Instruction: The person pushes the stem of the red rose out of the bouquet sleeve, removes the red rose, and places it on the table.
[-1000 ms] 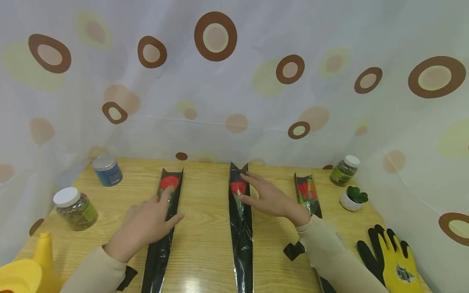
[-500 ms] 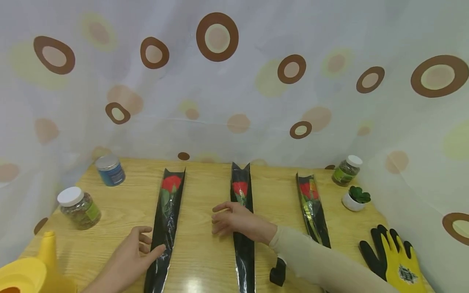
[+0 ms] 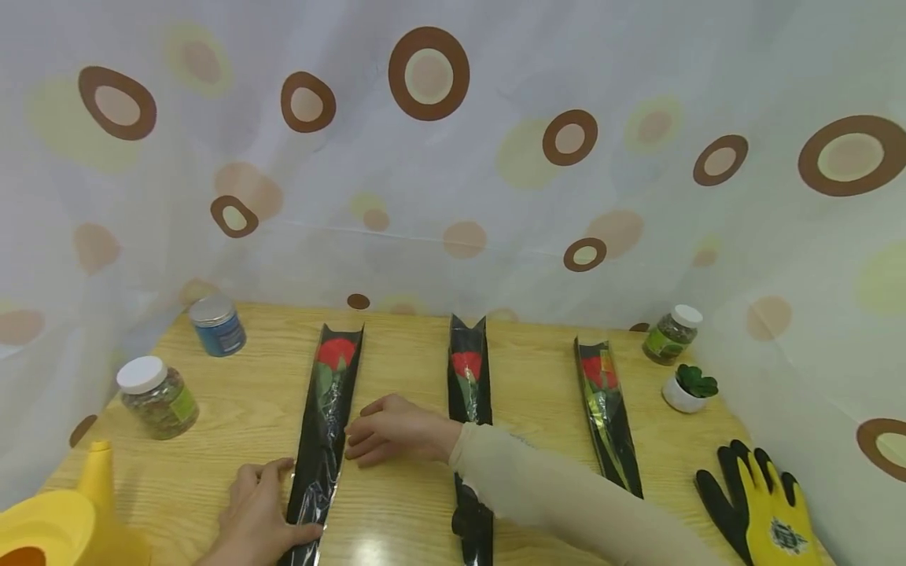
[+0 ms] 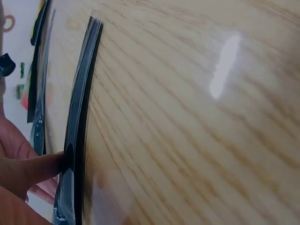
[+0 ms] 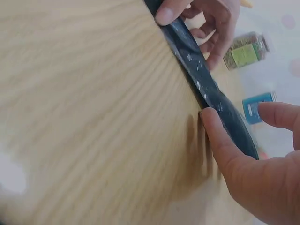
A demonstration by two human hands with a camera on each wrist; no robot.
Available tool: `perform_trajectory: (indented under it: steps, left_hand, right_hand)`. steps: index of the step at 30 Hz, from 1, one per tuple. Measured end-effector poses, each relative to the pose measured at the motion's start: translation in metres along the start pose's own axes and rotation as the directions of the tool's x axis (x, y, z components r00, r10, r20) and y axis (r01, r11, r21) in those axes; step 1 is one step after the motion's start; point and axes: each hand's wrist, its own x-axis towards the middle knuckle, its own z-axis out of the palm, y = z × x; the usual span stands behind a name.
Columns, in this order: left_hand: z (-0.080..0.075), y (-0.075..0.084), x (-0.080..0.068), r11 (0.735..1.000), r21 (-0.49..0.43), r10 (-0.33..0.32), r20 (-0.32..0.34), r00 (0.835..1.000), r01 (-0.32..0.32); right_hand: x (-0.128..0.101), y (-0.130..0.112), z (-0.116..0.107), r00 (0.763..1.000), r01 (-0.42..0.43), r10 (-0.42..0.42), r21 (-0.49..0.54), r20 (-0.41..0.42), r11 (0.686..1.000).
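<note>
Three single red roses in black-backed clear sleeves lie lengthwise on the wooden table. My left hand straddles the lower part of the left wrapped rose, gripping it with the thumb on its right side and the fingers on its left. Beside that sleeve's right edge is my right hand, fingers loosely bent; in the right wrist view its thumb reaches the sleeve's edge. My right forearm crosses over the middle wrapped rose and hides part of it. The right wrapped rose lies apart.
A yellow watering can, a white-lidded jar and a blue tin stand at left. On the right are another white-lidded jar, a small potted succulent and yellow-black gloves. A patterned curtain hangs behind the table.
My left hand has come back toward me, from over the left rose's bloom to its lower sleeve, and grips there. My right hand has swung left from the middle rose to the left one.
</note>
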Motion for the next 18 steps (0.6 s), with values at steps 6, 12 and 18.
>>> perform_trajectory:
  steps: [6, 12, 18]
  left_hand:
    - [0.001, 0.002, 0.002, 0.994, -0.096, 0.065, 0.035, 0.997, -0.061]
    - [-0.003, 0.004, -0.006, 0.949, -0.291, 0.159, 0.115, 0.981, -0.119]
    - [-0.011, 0.007, -0.015, 0.888, -0.379, 0.332, 0.137, 0.933, -0.260]
  right_hand:
    - [0.008, 0.004, 0.011, 1.000, -0.011, 0.011, 0.112, 0.002, 0.994]
    - [0.012, 0.005, 0.011, 0.997, 0.014, -0.007, 0.092, -0.073, 0.996]
    - [0.003, -0.004, -0.008, 0.977, 0.152, -0.149, 0.006, -0.151, 0.988]
